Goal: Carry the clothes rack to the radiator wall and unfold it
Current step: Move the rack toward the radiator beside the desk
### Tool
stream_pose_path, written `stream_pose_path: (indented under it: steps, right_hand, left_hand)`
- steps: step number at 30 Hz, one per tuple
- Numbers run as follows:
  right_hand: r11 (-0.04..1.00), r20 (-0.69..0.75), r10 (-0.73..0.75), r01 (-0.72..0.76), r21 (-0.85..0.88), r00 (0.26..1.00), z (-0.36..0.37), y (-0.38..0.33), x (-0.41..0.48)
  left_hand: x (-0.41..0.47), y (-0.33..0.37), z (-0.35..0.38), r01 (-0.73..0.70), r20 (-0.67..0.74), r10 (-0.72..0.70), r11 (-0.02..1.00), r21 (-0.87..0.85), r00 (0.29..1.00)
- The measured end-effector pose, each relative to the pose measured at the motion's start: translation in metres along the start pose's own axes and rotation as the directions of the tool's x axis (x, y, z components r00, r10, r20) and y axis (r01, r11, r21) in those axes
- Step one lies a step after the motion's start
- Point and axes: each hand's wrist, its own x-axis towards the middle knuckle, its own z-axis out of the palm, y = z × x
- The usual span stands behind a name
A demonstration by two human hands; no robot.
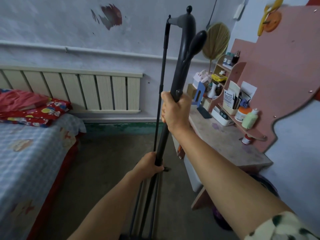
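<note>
A person's two bare arms reach forward from the bottom of the view, holding a folded black clothes rack (181, 63) upright in the middle of a bedroom. The right hand (174, 112) grips the thick main pole about halfway up, fingers (164, 108) wrapped tight around it and pressed together, with the thumb side toward the top, just under a small knob on the pole. The left hand (150, 164) is lower and nearer the body, its fingers closed around the pole where the thin folded legs gather; the fingertips themselves are hidden behind the pole. Above the right hand the pole rises to a rounded cap with a ball on top, a paddle-shaped arm lies folded against it, and a thin rod hangs down from the cap on its left side. Below the left hand the thin legs run down together out of the bottom of the view.

Behind the rack a cream radiator (97, 91) runs along the pale wall. A bed (31, 153) with a blue checked cover and red pillows (34, 111) fills the left side. On the right stands a pink desk (230, 142), its back corner crowded with shelves of bottles and papers; the rack is just off the desk's left edge, above the bare floor (103, 170)
</note>
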Motion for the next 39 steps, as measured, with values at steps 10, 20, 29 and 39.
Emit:
stream_pose_path:
  steps: [10, 20, 29, 39]
  right_hand:
    - [1.000, -0.007, -0.007, 0.007, -0.029, 1.000, 0.004, 0.050, 0.096]
    - [1.000, -0.017, -0.024, 0.024, -0.012, 1.000, 0.026, 0.092, 0.173]
    - [0.999, -0.068, -0.030, 0.027, -0.040, 0.997, 0.067, 0.129, 0.235]
    - [0.999, -0.108, -0.043, 0.039, -0.038, 0.993, 0.102, 0.161, 0.287]
  left_hand:
    - [0.099, 0.001, -0.032, 0.005, -0.062, -0.004, 1.000, 0.018, 0.998]
    - [0.178, -0.010, -0.073, -0.011, -0.047, 0.013, 0.999, 0.040, 0.999]
    - [0.245, -0.030, -0.129, -0.030, 0.009, 0.030, 0.998, 0.052, 1.000]
    - [0.296, -0.049, -0.173, -0.049, 0.019, 0.048, 0.997, 0.061, 0.999]
